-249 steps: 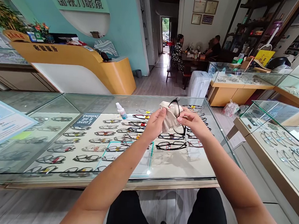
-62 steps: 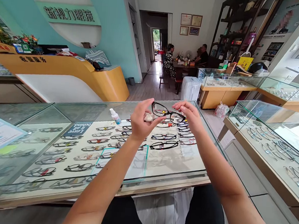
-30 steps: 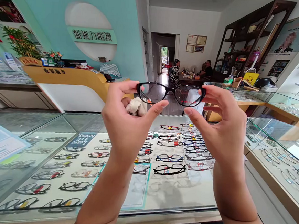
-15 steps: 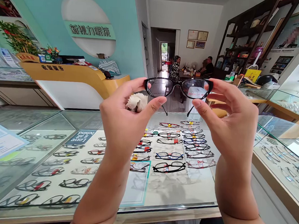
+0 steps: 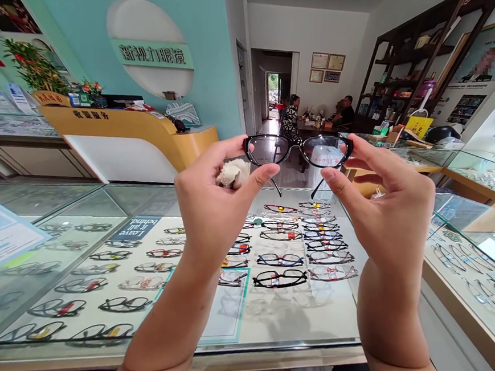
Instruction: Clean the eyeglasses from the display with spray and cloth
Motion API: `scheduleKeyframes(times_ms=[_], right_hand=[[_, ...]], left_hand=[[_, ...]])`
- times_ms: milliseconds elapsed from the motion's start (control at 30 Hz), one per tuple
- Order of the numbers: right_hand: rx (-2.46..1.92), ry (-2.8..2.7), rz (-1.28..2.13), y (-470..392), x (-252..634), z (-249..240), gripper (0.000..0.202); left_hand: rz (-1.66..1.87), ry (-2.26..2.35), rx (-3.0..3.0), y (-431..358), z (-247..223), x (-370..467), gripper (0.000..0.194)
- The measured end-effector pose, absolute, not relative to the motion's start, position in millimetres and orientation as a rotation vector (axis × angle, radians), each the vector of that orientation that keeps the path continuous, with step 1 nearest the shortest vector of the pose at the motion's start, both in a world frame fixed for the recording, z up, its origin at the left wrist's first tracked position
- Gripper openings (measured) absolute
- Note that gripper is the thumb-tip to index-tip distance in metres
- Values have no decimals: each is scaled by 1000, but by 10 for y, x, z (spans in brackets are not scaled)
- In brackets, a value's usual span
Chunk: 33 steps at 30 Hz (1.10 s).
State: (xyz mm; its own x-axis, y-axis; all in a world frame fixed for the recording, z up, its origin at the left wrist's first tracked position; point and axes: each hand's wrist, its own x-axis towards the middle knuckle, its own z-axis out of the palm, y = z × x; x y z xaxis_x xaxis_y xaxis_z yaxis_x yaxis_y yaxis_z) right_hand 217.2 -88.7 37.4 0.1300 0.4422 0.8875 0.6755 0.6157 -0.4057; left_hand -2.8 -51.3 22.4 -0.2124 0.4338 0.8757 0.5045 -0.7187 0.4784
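Note:
A pair of black-framed glasses [image 5: 294, 146] is held up level above the glass counter, its temples pointing down toward me. My left hand [image 5: 219, 189] pinches the left end of the frame between thumb and fingers. A crumpled whitish cloth [image 5: 234, 173] is also tucked in that hand, behind the thumb. At the frame's right end, my right hand [image 5: 387, 202] grips with thumb and fingers. Faint lettering shows on the lenses. Below, rows of eyeglass frames [image 5: 280, 278] lie in the glass display case [image 5: 279, 332].
A blue-white leaflet [image 5: 1, 240] lies on the counter at left. More glasses fill the right-hand case [image 5: 472, 272]. Beyond stands a yellow-and-white reception desk [image 5: 127, 133]. Two people sit at a table [image 5: 314, 125] in the back, near a dark shelf [image 5: 395, 77].
Both hands and the glasses have shifted slightly right and down in the view. The grip on the glasses is unchanged. The background has also moved a little.

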Motion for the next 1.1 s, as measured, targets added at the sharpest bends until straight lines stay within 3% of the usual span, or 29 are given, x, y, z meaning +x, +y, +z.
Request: scheduleKeyframes(times_ms=[1100], right_hand=[[-1142, -1582, -210, -829, 2206, 379, 45]], left_hand=[[-2071, -1107, -1922, -479, 205, -26, 53]])
